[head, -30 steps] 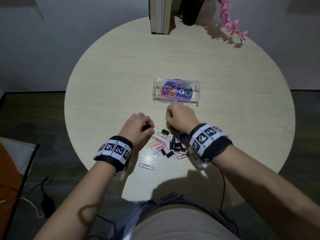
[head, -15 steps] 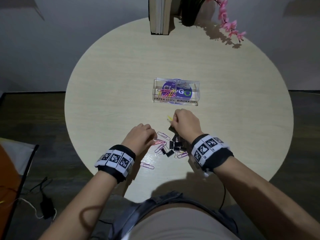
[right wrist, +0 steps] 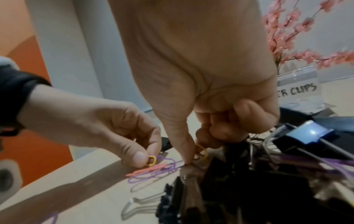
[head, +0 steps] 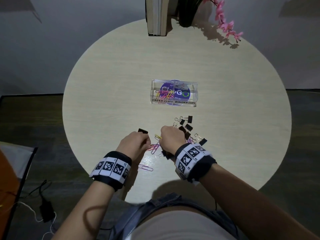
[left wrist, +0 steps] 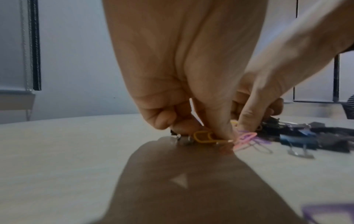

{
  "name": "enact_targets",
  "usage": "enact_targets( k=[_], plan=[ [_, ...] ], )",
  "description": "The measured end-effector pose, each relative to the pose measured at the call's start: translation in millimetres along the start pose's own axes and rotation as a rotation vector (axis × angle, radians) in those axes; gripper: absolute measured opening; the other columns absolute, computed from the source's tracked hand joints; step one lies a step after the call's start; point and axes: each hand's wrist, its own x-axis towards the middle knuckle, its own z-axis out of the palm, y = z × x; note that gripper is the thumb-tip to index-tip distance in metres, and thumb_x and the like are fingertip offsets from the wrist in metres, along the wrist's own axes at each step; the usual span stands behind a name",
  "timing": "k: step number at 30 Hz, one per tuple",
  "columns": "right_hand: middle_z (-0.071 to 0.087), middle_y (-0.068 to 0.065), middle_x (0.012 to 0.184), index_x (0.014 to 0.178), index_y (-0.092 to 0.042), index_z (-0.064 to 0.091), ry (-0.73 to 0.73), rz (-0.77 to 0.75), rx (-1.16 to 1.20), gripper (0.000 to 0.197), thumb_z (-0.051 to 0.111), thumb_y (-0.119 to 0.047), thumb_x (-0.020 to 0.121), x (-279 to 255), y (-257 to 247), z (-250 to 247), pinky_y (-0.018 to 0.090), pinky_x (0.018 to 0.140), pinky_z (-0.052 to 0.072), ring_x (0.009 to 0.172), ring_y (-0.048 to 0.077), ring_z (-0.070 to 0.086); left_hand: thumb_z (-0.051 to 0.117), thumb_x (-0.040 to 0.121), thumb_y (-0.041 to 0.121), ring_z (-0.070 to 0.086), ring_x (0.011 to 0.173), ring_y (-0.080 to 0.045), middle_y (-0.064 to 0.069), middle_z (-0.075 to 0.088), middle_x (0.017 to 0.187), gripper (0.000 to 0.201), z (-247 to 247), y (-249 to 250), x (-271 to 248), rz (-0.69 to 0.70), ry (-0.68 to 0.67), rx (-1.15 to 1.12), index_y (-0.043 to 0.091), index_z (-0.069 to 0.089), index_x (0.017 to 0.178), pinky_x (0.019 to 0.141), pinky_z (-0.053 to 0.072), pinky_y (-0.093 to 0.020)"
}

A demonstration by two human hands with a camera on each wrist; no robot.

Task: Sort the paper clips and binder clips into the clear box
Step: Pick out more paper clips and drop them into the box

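The clear box (head: 194,94) stands mid-table, with coloured paper clips (head: 164,95) in its left compartment. Before it lies a pile of black binder clips (head: 187,127) mixed with pink and purple paper clips (head: 154,147). My left hand (head: 148,142) pinches a yellow paper clip (right wrist: 151,160) down on the table. A black binder clip (head: 142,131) sits at its fingertips; I cannot tell if it is held. My right hand (head: 161,138) pinches another yellow paper clip (right wrist: 201,153), thumb tip on the table.
Books (head: 156,16), a dark pot (head: 187,13) and pink flowers (head: 225,23) stand at the round table's (head: 112,84) far edge. One purple paper clip (head: 146,168) lies near my left wrist. Cables (head: 45,210) lie on the floor at left.
My right hand has drawn back from near the box toward me, down onto the pile, uncovering binder clips beyond it. My left hand has moved slightly nearer and now pinches a paper clip.
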Motion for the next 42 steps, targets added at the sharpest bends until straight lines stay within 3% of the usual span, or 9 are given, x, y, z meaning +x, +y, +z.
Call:
enact_targets(
  k=[5,10,13,17,23,28,31,36,42],
  plan=[
    [0.065,0.013,0.106,0.105,-0.006,0.058,-0.044,0.001,0.072,0.019,0.054,-0.018,0.092,-6,-4,-19,0.031,0.072,0.035,0.095,0.031,0.059,0.061,0.082,0.019,0.050,0.083,-0.018,0.004,0.061,0.081,0.007,-7,0,1,-0.018,0.041,0.005,0.019,0.058,0.075,0.065,0.039,-0.031],
    [0.056,0.009,0.087,0.084,-0.013,0.044,0.181,-0.018,0.313,0.010,0.052,-0.012,0.090,34,7,-83,0.034,0.069,0.040,0.078,0.024,0.049,0.064,0.081,0.024,0.059,0.077,-0.018,0.005,0.065,0.075,0.012,-16,-2,-2,-0.056,0.052,-0.236,0.021,0.059,0.071,0.072,0.048,-0.035],
    [0.056,0.010,0.085,0.083,-0.006,0.054,0.274,-0.049,0.393,0.010,0.058,-0.014,0.088,61,9,-110,0.036,0.074,0.044,0.080,0.025,0.051,0.062,0.083,0.022,0.057,0.070,-0.018,0.009,0.061,0.069,0.013,-31,6,6,-0.082,0.130,-0.397,0.025,0.058,0.070,0.071,0.046,-0.033],
    [0.067,0.015,0.107,0.104,-0.002,0.065,0.302,-0.031,0.430,0.020,0.055,-0.014,0.091,70,21,-111,0.040,0.087,0.052,0.097,0.029,0.062,0.059,0.086,0.022,0.058,0.071,-0.022,0.010,0.060,0.073,0.014,-60,20,35,-0.053,0.305,-0.510,0.027,0.058,0.073,0.071,0.048,-0.034],
    [0.071,0.009,0.101,0.093,-0.008,0.068,0.351,0.028,0.530,0.017,0.052,-0.013,0.091,45,50,-75,0.043,0.088,0.053,0.094,0.027,0.067,0.059,0.087,0.022,0.058,0.078,-0.022,-0.003,0.064,0.083,0.016,-89,47,96,-0.016,0.471,-0.455,0.007,0.066,0.088,0.077,0.048,-0.035],
    [0.071,0.002,0.101,0.093,-0.014,0.067,0.364,0.052,0.565,0.016,0.053,-0.007,0.089,19,67,-50,0.044,0.083,0.056,0.090,0.024,0.069,0.052,0.091,0.027,0.046,0.117,-0.029,-0.012,0.062,0.120,0.029,-88,52,102,0.014,0.397,-0.160,0.010,0.065,0.111,0.100,0.036,-0.039],
    [0.073,0.002,0.098,0.091,-0.014,0.072,0.253,0.000,0.496,0.018,0.056,-0.005,0.087,-2,76,-38,0.036,0.085,0.053,0.090,0.020,0.066,0.055,0.088,0.015,0.051,0.104,-0.023,-0.009,0.063,0.112,0.019,-78,44,73,0.081,0.302,-0.133,0.013,0.067,0.104,0.092,0.040,-0.034],
    [0.054,-0.007,0.089,0.093,-0.016,0.070,-0.030,-0.165,0.345,0.018,0.072,-0.010,0.076,-31,81,-17,0.031,0.077,0.048,0.081,0.011,0.053,0.071,0.075,0.008,0.065,0.084,-0.013,0.003,0.069,0.086,0.023,-46,11,5,0.017,-0.107,-0.342,0.031,0.065,0.075,0.084,0.053,-0.036],
    [0.049,-0.005,0.094,0.094,-0.017,0.061,0.007,-0.206,0.262,0.021,0.071,-0.012,0.076,-30,67,-1,0.036,0.077,0.048,0.087,0.020,0.056,0.076,0.072,0.022,0.057,0.090,-0.018,0.004,0.060,0.087,0.024,-10,-12,-15,0.038,-0.128,-0.065,0.020,0.069,0.094,0.081,0.047,-0.033]
  ],
)
